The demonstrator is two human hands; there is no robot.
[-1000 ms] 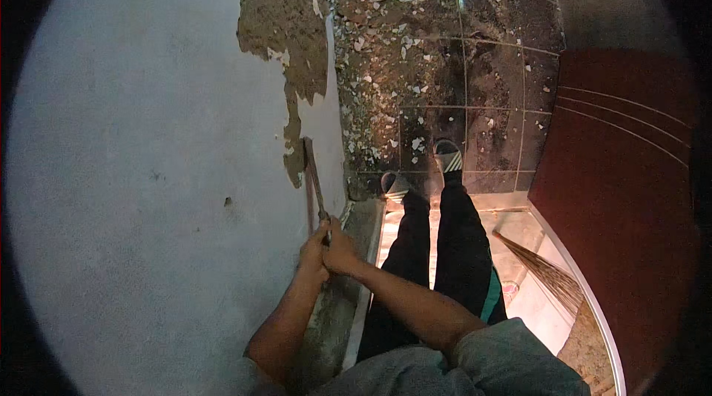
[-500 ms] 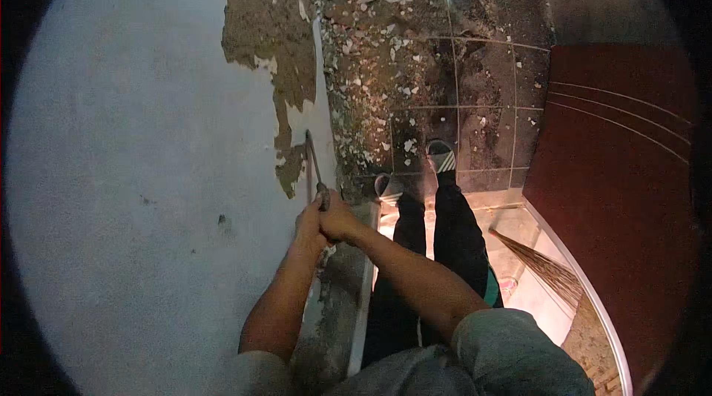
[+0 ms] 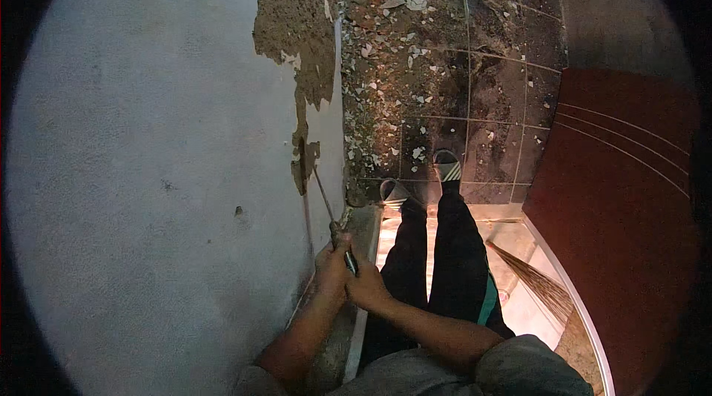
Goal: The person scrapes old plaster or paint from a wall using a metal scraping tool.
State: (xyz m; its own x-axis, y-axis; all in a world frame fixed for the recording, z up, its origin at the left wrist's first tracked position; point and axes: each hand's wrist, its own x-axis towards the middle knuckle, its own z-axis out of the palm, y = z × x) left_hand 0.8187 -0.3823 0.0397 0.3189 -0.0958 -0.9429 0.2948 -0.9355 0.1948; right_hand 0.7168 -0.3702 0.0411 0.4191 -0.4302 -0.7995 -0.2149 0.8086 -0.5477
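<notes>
I see my left hand (image 3: 331,271) and right hand (image 3: 365,286) both closed tight around the handle of a long scraper (image 3: 326,207). Its tip sits at the ragged edge of the pale plaster (image 3: 148,173), right beside the bare brown wall patch (image 3: 297,18). I think I should keep the blade flat and push gently under the edge.

I see no packages, labels, signs or screens anywhere around me here.
</notes>
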